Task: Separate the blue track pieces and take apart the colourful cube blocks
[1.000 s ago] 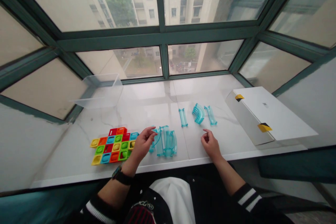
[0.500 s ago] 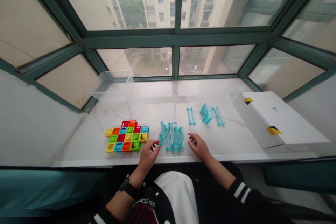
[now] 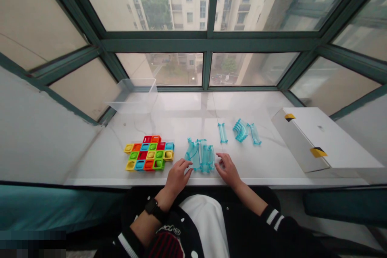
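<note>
I see clear blue pieces (image 3: 207, 159) bunched on the table (image 3: 181, 117), between the left hand (image 3: 179, 175) and right hand (image 3: 228, 170). Both hands are half-spread, thumbs apart from forefingers; I can't tell whether fingertips touch the pieces, whose see-through edges blur together.

No text is legible, even the jacket lettering (image 3: 169, 230).

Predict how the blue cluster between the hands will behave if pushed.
The blue cluster looks like see-through plastic, so probably light and stiff. Its pieces sit bunched, so pushing one may shift others. The glossy white countertop suggests they could slide.
</note>
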{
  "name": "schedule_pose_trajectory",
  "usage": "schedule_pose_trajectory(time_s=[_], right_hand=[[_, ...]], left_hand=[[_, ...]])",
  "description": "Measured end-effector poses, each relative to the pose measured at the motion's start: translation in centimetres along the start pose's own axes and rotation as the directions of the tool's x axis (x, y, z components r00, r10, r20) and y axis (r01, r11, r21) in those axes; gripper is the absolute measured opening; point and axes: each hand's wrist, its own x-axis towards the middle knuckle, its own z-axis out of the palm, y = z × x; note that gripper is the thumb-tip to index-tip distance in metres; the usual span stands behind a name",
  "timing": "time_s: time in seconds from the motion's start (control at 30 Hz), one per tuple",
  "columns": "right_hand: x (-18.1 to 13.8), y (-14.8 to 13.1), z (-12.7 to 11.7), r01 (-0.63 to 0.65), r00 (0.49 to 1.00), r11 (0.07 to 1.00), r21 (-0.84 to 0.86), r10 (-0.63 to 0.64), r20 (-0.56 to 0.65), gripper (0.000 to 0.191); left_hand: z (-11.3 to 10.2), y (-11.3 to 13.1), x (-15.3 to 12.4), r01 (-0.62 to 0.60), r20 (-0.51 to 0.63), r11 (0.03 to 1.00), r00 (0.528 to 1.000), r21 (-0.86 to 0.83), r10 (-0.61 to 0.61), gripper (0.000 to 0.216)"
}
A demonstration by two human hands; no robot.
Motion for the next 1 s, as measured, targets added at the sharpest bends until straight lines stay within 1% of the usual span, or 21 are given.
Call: schedule_pose_trajectory(time_s=[0.2, 0.3, 0.37, 0.43, 0.53, 0.67, 0.8, 0.93, 1.0], right_hand=[[0.1, 0.0, -0.1, -0.002, 1.000, 1.000, 0.011, 0.002, 0.008, 0.042], [0.2, -0.2, -0.2, 0.002, 1.000, 1.000, 0.011, -0.003, 0.015, 0.041], [0.2, -0.3, -0.3, 0.004, 1.000, 1.000, 0.005, -0.004, 0.024, 0.041], [0.1, -0.3, -0.3, 0.007, 0.999, 1.000, 0.002, -0.007, 0.035, 0.041], [0.1, -0.4, -0.4, 0.015, 0.998, 1.000, 0.010, -0.016, 0.059, 0.043], [0.1, -0.3, -0.4, 0.077, 0.990, 0.997, 0.006, -0.077, 0.121, 0.053], [0.1, -0.1, -0.4, 0.143, 0.977, 0.989, -0.036, -0.136, 0.162, 0.059], [0.1, 0.1, -0.3, 0.154, 0.977, 0.987, -0.049, -0.145, 0.156, 0.060], [0.1, 0.2, -0.2, 0.159, 0.977, 0.986, -0.055, -0.149, 0.153, 0.059]], left_hand=[[-0.4, -0.3, 1.3, -0.032, -0.068, 0.998, 0.997, 0.059, 0.036, 0.016], [-0.2, -0.5, 1.7, -0.028, -0.107, 0.997, 0.994, 0.077, 0.036, 0.016], [0.0, -0.4, 1.8, -0.033, -0.105, 0.996, 0.994, 0.088, 0.042, 0.017], [0.3, -0.2, 1.6, -0.047, -0.081, 0.995, 0.995, 0.087, 0.054, 0.017], [0.7, 0.6, 1.3, -0.086, -0.001, 0.995, 0.996, 0.047, 0.086, 0.018], [1.4, 1.5, 1.1, -0.095, 0.098, 0.995, 0.991, 0.007, 0.094, 0.025], [1.8, 1.9, 1.2, -0.082, 0.163, 0.993, 0.984, 0.080, 0.068, 0.036], [1.9, 2.1, 1.4, -0.079, 0.240, 0.985, 0.970, 0.154, 0.041, 0.038], [2.0, 2.1, 1.4, -0.071, 0.260, 0.982, 0.965, 0.177, 0.023, 0.038]])
